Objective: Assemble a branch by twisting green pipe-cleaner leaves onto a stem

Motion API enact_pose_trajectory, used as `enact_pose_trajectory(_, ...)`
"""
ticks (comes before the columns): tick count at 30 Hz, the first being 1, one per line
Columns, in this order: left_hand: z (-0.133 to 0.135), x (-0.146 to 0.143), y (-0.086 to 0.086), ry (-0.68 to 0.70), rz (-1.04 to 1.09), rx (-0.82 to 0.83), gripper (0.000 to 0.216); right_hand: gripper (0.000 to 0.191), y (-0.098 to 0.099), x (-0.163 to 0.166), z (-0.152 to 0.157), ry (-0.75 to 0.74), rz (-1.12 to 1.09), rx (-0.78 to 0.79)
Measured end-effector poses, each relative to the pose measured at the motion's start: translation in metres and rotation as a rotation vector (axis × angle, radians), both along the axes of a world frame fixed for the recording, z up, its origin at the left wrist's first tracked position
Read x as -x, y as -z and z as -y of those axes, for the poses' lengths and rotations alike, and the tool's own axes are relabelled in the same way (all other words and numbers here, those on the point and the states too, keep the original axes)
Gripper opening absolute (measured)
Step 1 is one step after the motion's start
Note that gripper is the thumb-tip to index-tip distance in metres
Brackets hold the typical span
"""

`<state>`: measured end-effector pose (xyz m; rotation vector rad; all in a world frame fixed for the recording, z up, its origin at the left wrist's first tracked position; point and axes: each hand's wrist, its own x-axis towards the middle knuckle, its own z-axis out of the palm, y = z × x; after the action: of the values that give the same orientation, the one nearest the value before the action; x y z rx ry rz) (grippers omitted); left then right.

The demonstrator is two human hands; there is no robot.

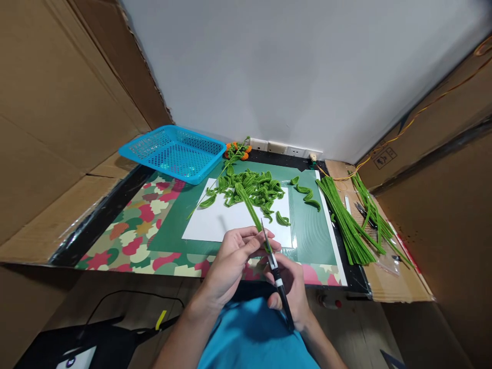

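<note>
My left hand [234, 259] pinches the near end of a long, folded green pipe cleaner piece [248, 203], which reaches forward over the white paper [203, 225]. In my right hand [294, 287] is a pair of snips [283, 297] with black handles, a white band and narrow pointed metal blades. The blades point away from me and lie close to my left fingertips at the strip's near end. Whether they touch the strip is hidden by the fingers. Just beyond my hands lies a pile of curled green pipe cleaner leaves [265, 187].
A blue perforated basket [172, 154] stands back left, beside orange and green pipe cleaner flowers [238, 149]. Several leaves [304, 192] lie right of the pile. Straight green pipe cleaners [346, 223] and a black-handled tool [365, 215] lie further right. Cardboard walls [449, 169] flank the table.
</note>
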<state>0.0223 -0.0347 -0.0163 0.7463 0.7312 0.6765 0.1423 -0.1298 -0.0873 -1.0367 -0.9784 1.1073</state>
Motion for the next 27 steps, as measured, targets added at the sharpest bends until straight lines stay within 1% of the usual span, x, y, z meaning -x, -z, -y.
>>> enact_pose_trajectory(5, 0.000, 0.000, 0.003, 0.023, -0.003, -0.001, 0.028, 0.081, -0.001, -0.001, 0.000, -0.006, 0.007, 0.013)
enact_pose_trajectory(12, 0.008, -0.005, 0.012, 0.070, 0.115, 0.023, 0.025, 0.084, 0.005, -0.002, 0.001, 0.027, 0.021, 0.009)
enact_pose_trajectory(15, 0.012, -0.009, 0.012, 0.027, 0.112, 0.041, 0.028, 0.085, 0.006, -0.003, 0.001, 0.037, 0.014, 0.010)
enact_pose_trajectory(21, 0.017, -0.014, 0.006, -0.062, 0.048, 0.072, 0.037, 0.077, -0.001, -0.002, 0.000, 0.039, 0.035, 0.032)
enact_pose_trajectory(27, 0.020, -0.016, 0.004, -0.133, 0.029, 0.091, 0.036, 0.075, -0.004, -0.001, 0.001, 0.050, 0.040, 0.016)
